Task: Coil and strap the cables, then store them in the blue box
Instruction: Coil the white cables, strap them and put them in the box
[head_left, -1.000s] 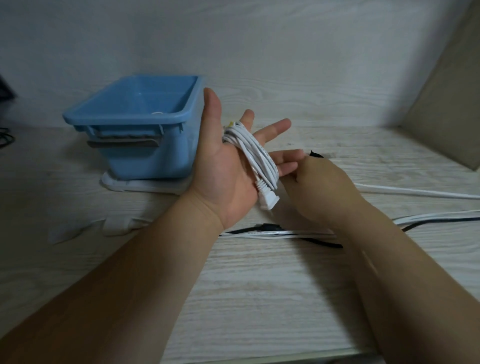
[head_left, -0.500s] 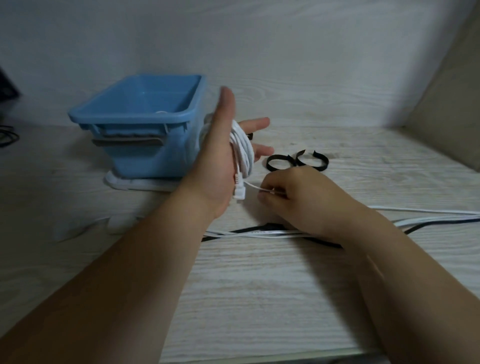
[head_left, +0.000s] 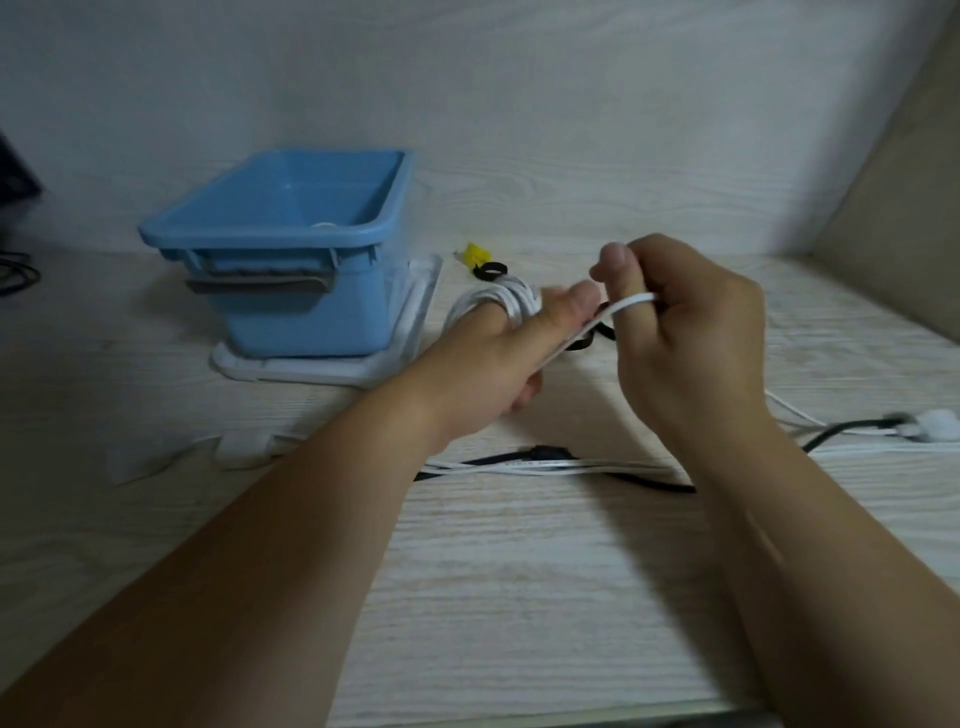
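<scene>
Pinching the free end of the white cable (head_left: 501, 305), the right hand (head_left: 693, 338) has its thumb and curled fingers closed on the strand. The strand runs straight and slanting down to the left hand (head_left: 488, 369). That hand carries the rest of the cable wound in a coil round its fingers, with its thumb laid out along the strand and its lower fingers curled under. Both hands are raised above the pale wood-grain table (head_left: 519, 597), near the middle of the scene and just right of the blue box (head_left: 306, 312). The box stands open-topped at the far left on a flat white tray (head_left: 311, 371), which juts out past its right side. Something small and pale peeps over the box's near rim from inside, though I cannot tell what it is. Nearer than the hands, the loose cables (head_left: 545, 462), white and black together, lie along the table and trail off to the right, where a white plug (head_left: 932, 423) rests at the edge of view. Some pale scraps (head_left: 156, 457) lie on the table at the near left. A black strap loop (head_left: 584, 340) shows between the two hands, partly hidden by the left thumb. A second black strap (head_left: 491, 270) lies farther back, just beyond the coil, touching a small yellow piece (head_left: 475, 254).
</scene>
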